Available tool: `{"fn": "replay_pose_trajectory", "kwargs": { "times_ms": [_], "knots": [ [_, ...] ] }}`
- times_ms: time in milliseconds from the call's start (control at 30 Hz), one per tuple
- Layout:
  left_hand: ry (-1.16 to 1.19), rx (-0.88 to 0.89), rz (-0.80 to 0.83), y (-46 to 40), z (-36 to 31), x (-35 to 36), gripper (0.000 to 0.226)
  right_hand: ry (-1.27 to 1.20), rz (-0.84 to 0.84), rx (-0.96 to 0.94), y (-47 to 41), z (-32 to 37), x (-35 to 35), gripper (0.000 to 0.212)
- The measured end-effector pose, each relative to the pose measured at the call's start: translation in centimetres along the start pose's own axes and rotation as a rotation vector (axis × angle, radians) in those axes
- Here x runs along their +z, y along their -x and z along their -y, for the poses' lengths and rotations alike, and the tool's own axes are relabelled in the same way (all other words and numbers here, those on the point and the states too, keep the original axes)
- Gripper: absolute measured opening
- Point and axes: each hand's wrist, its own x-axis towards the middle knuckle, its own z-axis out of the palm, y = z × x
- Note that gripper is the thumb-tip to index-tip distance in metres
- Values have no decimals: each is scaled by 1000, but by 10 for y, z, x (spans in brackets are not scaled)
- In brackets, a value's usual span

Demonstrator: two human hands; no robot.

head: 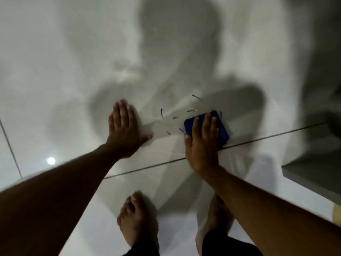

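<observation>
A folded blue cloth lies flat on the glossy white tiled floor. My right hand presses down on it with straight fingers, covering its left half. My left hand rests flat on the floor to the left of the cloth, fingers straight and together, thumb out to the right. Several short blue marks are scattered on the tile between and above the two hands.
My two bare feet stand on the tiles just below the hands. A dark grout line runs diagonally under the right hand. A grey ledge or furniture edge juts in at the right. My shadow falls across the floor ahead.
</observation>
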Motion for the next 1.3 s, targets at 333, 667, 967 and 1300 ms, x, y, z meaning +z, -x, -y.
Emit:
{"fn": "replay_pose_trajectory", "kwargs": {
  "times_ms": [333,667,967,1300],
  "knots": [
    [76,-23,123,-6,7,-9,119,70,-115,-114,-142,13,-32,89],
    [-18,55,248,-1,6,-26,150,300,-102,-471,-200,53,-36,71],
    [-11,10,172,-7,10,-37,169,384,207,-1397,-112,13,0,63],
    [23,29,119,-5,13,-35,169,473,186,-1281,-86,-36,-15,71]
  ]
}}
